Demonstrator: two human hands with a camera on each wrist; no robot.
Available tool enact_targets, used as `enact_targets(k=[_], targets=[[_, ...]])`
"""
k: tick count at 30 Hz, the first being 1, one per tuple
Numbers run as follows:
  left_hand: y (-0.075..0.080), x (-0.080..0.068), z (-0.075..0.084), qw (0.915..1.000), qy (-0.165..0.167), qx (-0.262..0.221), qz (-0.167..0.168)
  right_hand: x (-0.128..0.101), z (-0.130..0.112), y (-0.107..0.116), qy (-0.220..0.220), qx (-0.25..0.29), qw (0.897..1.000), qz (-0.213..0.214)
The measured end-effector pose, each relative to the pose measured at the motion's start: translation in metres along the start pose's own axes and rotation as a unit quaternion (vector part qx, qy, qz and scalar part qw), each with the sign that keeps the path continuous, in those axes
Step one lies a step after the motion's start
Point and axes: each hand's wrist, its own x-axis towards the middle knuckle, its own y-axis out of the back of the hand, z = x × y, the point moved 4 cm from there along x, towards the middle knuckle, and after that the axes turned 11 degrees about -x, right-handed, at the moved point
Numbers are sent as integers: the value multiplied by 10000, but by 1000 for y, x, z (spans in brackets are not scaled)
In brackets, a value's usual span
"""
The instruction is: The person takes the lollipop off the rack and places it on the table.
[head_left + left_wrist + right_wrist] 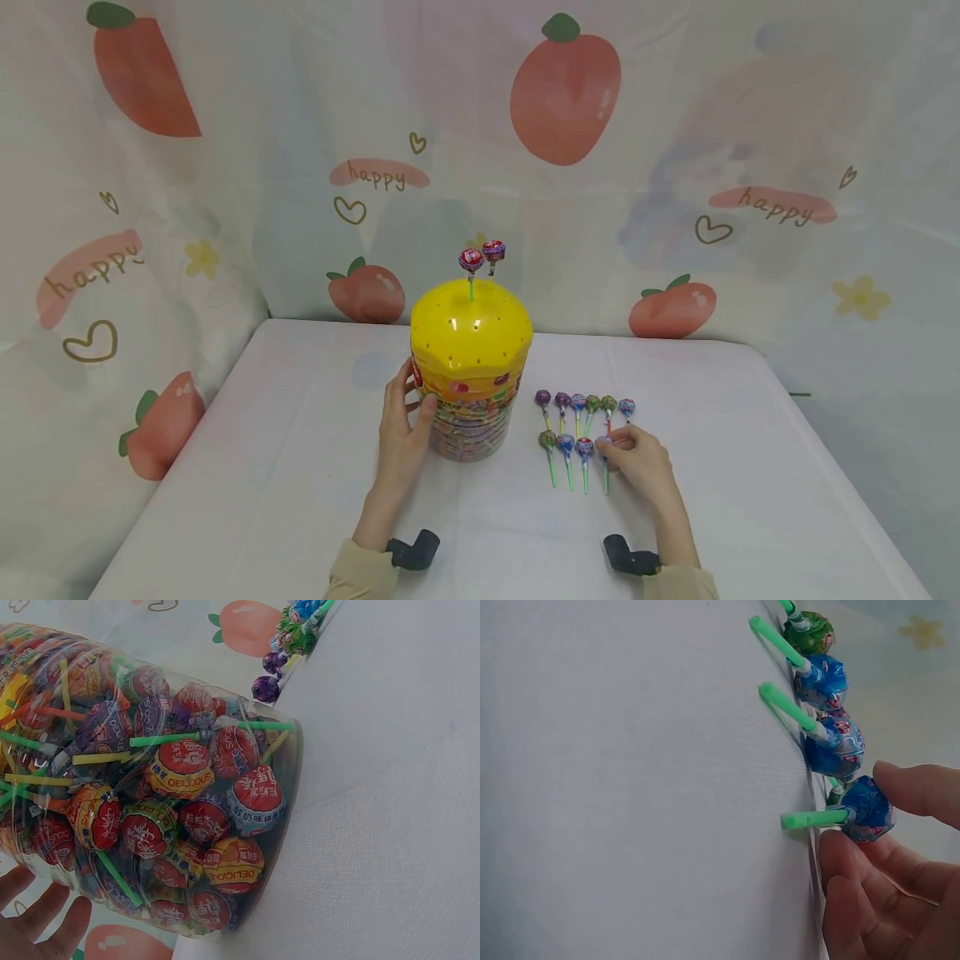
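1. Nearest the head cam, bottom of frame: two beige sleeves w/ black wrist mounts, one at lower centre-left, one lower centre-right.
2. Left hand (pixel 403 433), centre-left: fingers straight, flat against the side of the lollipop jar (pixel 471 377). Open grip, palm pressing the clear wall, nothing curled round it. In the left wrist view fingertips (pixel 45 922) show at lower left, by the jar's base.
3. Jar stands upright at frame centre on the bench (pixel 285 467); yellow domed lid (pixel 471 321) w/ small holes, clear body packed w/ wrapped lollipops.
4. Two lollipops (pixel 482 254) stick up from the lid top, just above centre.
5. Right hand (pixel 637 458), lower centre-right: thumb and forefinger pinch the head of a blue lollipop (pixel 866 808), rightmost of the near row. Its green stick lies on the cloth, pointing to the frame's left in the right wrist view.
6. Loose lollipops (pixel 581 421) lie in two rows right of the jar, near but not touching it: six in the far row, four in the near row, sticks toward the camera.
7. Backdrop: pale curtain (pixel 675 167) w/ peach prints and "happy" lettering, all across the upper frame.
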Motion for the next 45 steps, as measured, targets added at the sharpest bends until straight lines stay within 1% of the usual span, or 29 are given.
enact_targets(k=[15, 25, 37, 41, 45], targets=[[0, 0, -1, 10000, 14, 75, -21, 2, 4, -5, -88, -94, 9998, -118], [0, 0, -2, 10000, -18, 90, 10, 2, 4, -5, -115, -50, 9998, -143], [1, 0, -1, 9999, -31, 108, -2, -3, -2, 5, -269, -119, 9996, 4], [0, 0, -2, 9999, -18, 100, -19, -5, -6, 11, -263, -135, 9995, 59], [0, 0, -1, 10000, 18, 94, -25, -8, -12, 19, -221, -159, 9994, 211]])
